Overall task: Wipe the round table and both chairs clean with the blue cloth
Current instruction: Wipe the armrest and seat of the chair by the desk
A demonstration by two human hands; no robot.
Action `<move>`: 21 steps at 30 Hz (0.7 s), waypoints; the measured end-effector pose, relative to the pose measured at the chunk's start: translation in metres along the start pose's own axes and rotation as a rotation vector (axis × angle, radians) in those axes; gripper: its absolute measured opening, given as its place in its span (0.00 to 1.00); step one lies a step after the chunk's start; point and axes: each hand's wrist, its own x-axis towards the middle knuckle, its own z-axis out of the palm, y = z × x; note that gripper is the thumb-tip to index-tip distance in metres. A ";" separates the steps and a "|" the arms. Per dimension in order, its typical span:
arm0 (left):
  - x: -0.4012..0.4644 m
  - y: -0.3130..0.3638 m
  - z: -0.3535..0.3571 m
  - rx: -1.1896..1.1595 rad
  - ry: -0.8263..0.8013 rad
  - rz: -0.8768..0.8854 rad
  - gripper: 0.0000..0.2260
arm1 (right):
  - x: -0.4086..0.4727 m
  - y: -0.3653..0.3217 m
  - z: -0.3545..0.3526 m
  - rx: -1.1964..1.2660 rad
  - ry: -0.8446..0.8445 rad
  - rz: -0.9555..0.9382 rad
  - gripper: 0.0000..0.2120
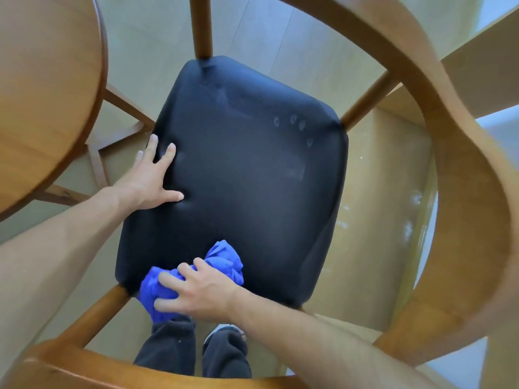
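I look straight down on a wooden chair with a black padded seat. My right hand grips the bunched blue cloth at the seat's near edge, close to its near left corner. My left hand presses flat on the seat's left side with fingers spread, denting the padding. Faint fingerprints and wipe streaks show on the far right part of the seat. The round wooden table fills the upper left.
The chair's curved wooden back and armrest rail sweeps round the right and bottom of the view. Chair posts rise at the seat corners. My dark trouser legs stand below the seat on the pale floor. Table legs cross under the tabletop at left.
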 end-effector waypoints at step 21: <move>0.006 0.010 0.006 0.122 -0.001 -0.058 0.44 | 0.033 0.252 -0.067 0.230 0.409 1.684 0.26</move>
